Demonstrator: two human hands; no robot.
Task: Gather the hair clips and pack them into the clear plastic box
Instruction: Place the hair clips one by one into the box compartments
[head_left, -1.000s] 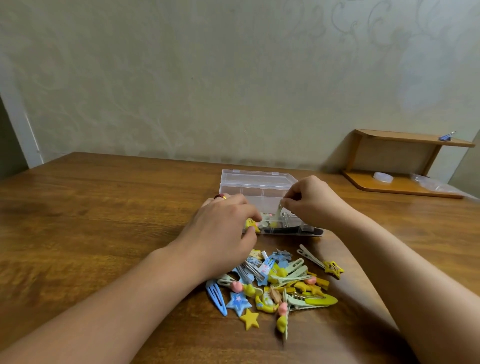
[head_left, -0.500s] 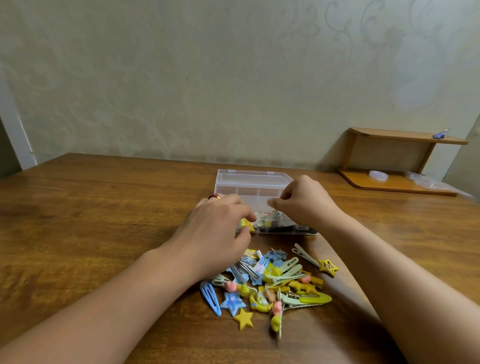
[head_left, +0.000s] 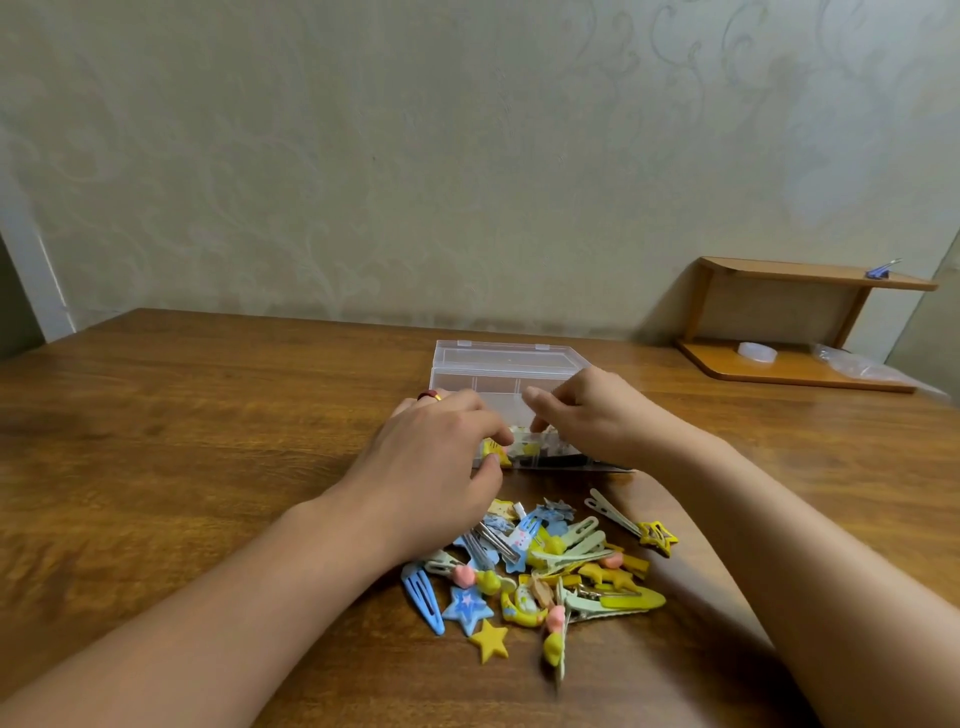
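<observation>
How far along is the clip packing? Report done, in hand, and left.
Done: a few clips already lie in the near compartments of the clear plastic box, lid open. In hand: the left hand pinches a yellow clip at the box's near edge; the right hand reaches into the box, its grip hidden. Left: most of the job, the pile of clips on the table.

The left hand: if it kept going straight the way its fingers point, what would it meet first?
Probably the clear plastic box, right ahead of the left hand's fingertips; depth is unclear.
</observation>
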